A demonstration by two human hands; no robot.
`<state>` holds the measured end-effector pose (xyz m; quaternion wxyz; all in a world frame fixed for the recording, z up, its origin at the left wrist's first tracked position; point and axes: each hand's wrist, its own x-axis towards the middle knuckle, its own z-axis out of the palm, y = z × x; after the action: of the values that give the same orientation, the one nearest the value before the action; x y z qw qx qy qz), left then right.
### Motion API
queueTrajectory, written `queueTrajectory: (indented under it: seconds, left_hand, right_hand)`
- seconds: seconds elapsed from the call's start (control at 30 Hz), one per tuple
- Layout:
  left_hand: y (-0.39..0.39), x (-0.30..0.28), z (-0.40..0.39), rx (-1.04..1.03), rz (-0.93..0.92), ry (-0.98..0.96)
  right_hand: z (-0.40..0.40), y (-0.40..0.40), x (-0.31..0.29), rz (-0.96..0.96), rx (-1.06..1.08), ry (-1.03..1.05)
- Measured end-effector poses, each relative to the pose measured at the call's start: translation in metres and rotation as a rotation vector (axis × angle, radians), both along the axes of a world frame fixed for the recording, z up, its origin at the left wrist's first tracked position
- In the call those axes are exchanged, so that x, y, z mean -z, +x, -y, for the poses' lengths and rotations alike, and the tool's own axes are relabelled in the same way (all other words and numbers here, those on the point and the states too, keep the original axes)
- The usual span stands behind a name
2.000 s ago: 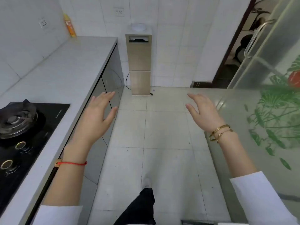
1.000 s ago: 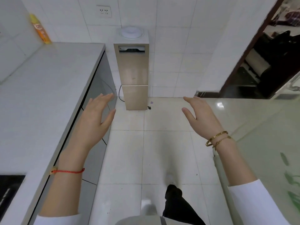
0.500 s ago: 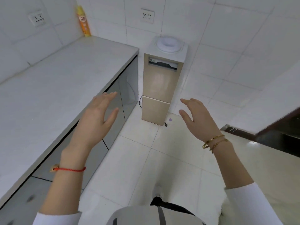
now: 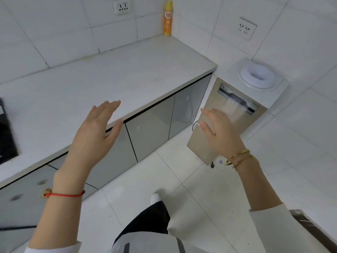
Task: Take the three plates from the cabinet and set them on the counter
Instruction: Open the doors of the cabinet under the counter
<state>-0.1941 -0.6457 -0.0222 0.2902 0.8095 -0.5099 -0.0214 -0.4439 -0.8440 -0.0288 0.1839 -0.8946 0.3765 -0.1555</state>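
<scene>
No plates are visible. The grey-fronted cabinet (image 4: 151,128) under the white counter (image 4: 113,77) has all its doors closed. My left hand (image 4: 96,132) hovers open, fingers spread, over the counter's front edge, holding nothing. My right hand (image 4: 220,132) is open too, raised in front of the beige water dispenser (image 4: 235,110), beside the cabinet's right end. Neither hand touches anything.
An orange spray can (image 4: 168,19) stands in the counter's back corner. The black stove's edge (image 4: 7,136) shows at far left. Two wall sockets (image 4: 122,6) are on the tiled walls. White floor tiles (image 4: 200,198) lie in front of the cabinet.
My view has turned left toward the counter and cabinet and moved closer. Both hands stay raised and open; the glass door and doorway have gone out of sight.
</scene>
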Motion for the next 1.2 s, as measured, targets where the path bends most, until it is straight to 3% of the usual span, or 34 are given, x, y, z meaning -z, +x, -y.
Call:
queueTrajectory:
  seconds: [0.63,1.2]
  left_hand:
    - [0.068,0.015,0.066,-0.391,-0.014,0.032]
    - [0.036,0.009,0.077,-0.671,-0.039,0.045]
  right_hand:
    - [0.143,0.182,0.009,-0.004,-0.44,0.024]
    - [0.173,0.234,0.013,-0.038,-0.73,0.09]
